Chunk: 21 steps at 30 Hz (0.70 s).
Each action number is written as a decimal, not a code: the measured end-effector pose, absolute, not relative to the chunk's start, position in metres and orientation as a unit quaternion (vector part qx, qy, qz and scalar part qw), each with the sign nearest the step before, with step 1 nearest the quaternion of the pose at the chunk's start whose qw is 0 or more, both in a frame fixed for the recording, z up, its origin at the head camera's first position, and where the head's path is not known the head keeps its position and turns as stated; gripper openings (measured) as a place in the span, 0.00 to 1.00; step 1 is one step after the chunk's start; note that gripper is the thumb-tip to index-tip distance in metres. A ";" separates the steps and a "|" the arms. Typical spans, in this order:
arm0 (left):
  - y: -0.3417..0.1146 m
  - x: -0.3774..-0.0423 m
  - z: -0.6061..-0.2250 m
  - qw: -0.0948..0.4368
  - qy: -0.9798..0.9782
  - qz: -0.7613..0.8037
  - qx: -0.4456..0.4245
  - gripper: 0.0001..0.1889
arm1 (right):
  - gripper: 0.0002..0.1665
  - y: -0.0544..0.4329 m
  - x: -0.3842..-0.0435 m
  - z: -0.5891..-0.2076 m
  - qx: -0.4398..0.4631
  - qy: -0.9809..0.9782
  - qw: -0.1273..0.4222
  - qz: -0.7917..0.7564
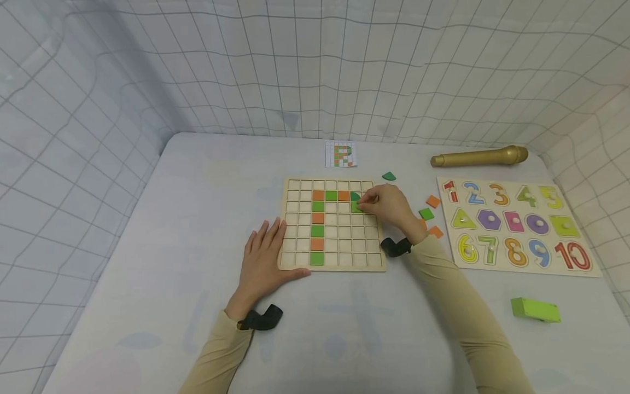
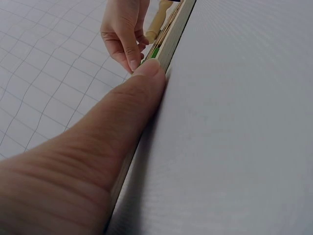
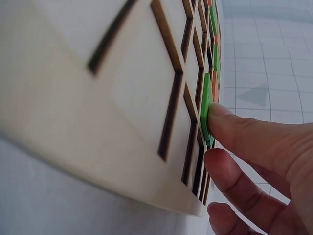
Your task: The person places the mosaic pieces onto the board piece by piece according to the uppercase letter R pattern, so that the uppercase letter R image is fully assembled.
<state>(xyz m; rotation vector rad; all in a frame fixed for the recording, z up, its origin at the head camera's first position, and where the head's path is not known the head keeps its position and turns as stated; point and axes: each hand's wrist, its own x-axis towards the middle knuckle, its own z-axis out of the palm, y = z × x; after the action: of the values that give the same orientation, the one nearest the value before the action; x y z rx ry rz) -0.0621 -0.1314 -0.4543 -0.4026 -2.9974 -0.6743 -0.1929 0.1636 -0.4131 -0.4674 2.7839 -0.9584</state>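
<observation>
A wooden grid board [image 1: 333, 267] lies on the table, with a column and a top row of orange and green square tiles [image 1: 317, 231] set in it. My left hand [image 1: 263, 268] rests with fingers spread at the board's lower left corner; in the left wrist view its thumb [image 2: 132, 93] lies along the edge. At the board's upper right, my right hand [image 1: 389, 207] holds a green square tile [image 3: 206, 105] by its fingertips at a cell. Just above that tile sits a dark green quarter-round tile [image 1: 355, 196].
A small pattern card [image 1: 340, 154] lies behind the board. Right of it are a loose quarter-round piece [image 1: 389, 176] and several loose squares [image 1: 426, 214]. Farther right are a number-and-shape puzzle [image 1: 517, 224], a gold microphone [image 1: 479, 157] and a green block [image 1: 535, 310].
</observation>
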 end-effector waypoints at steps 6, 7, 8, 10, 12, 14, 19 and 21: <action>-0.132 -0.061 -0.454 0.022 -0.966 -0.220 -0.130 0.62 | 0.07 0.162 -0.191 -0.412 -0.153 0.932 0.093 -0.315; -0.132 -0.061 -0.454 0.021 -0.967 -0.219 -0.130 0.62 | 0.07 0.162 -0.191 -0.411 -0.154 0.932 0.095 -0.314; -0.132 -0.061 -0.454 0.020 -0.967 -0.218 -0.130 0.62 | 0.07 0.162 -0.191 -0.411 -0.157 0.932 0.096 -0.312; -0.132 -0.061 -0.454 0.018 -0.967 -0.217 -0.130 0.62 | 0.07 0.162 -0.192 -0.411 -0.169 0.933 0.095 -0.304; -0.132 -0.061 -0.454 0.019 -0.967 -0.218 -0.130 0.62 | 0.06 0.163 -0.194 -0.411 -0.187 0.932 0.090 -0.297; -0.132 -0.061 -0.454 0.021 -0.967 -0.220 -0.130 0.61 | 0.07 0.164 -0.196 -0.411 -0.205 0.930 0.087 -0.293; -0.131 -0.061 -0.453 0.021 -0.966 -0.222 -0.130 0.62 | 0.08 0.169 -0.201 -0.409 -0.224 0.924 0.067 -0.304; -0.131 -0.062 -0.452 0.020 -0.967 -0.220 -0.130 0.61 | 0.10 0.172 -0.204 -0.408 -0.214 0.924 0.045 -0.314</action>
<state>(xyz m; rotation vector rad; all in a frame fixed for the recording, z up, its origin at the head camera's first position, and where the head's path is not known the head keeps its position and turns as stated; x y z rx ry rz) -0.0617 -0.1309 -0.4520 -0.4030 -2.9993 -0.6818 -0.2040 0.1717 -0.4083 -0.6546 2.8214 -0.9597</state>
